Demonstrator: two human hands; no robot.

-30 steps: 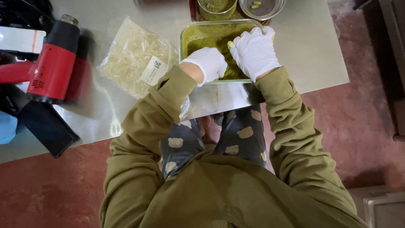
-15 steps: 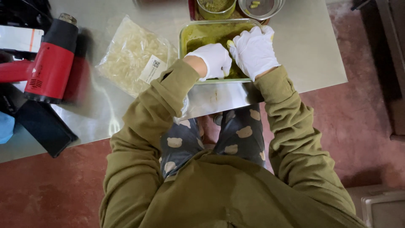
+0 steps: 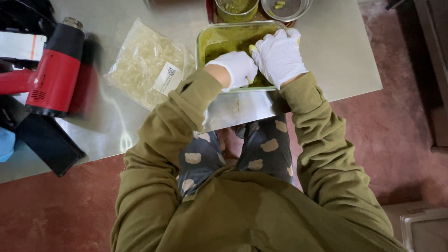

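**Two gloved hands meet over a tray of green powder**

Both hands wear white gloves and work close together inside a shallow rectangular tray (image 3: 205, 44) coated with olive-green powder, which sits at the far edge of the steel tabletop (image 3: 340, 60), a little right of its middle. The left hand (image 3: 235, 69) is curled over the tray's near rim, fingers bent inward; whether they grip anything cannot be told, since the palm side is hidden. The right hand (image 3: 279, 56) lies just beside it, touching or nearly so, with the fingers drawn together — a small yellow-green capsule (image 3: 252, 48) shows at its fingertips, apparently pinched there.

Beyond the tray, right at the far edge, stand two round containers: a cup of green powder (image 3: 235, 8) and a metal bowl (image 3: 285, 8) with a few yellow-green pieces in it. To the left of the tray lies a clear plastic bag (image 3: 142, 63) of pale capsules with a white label. Further left, near the left edge, rests a red and black heat gun (image 3: 55, 70), and a flat black case (image 3: 46, 144) lies by the near left corner — its end overhanging the edge. Olive sleeves cover both arms.
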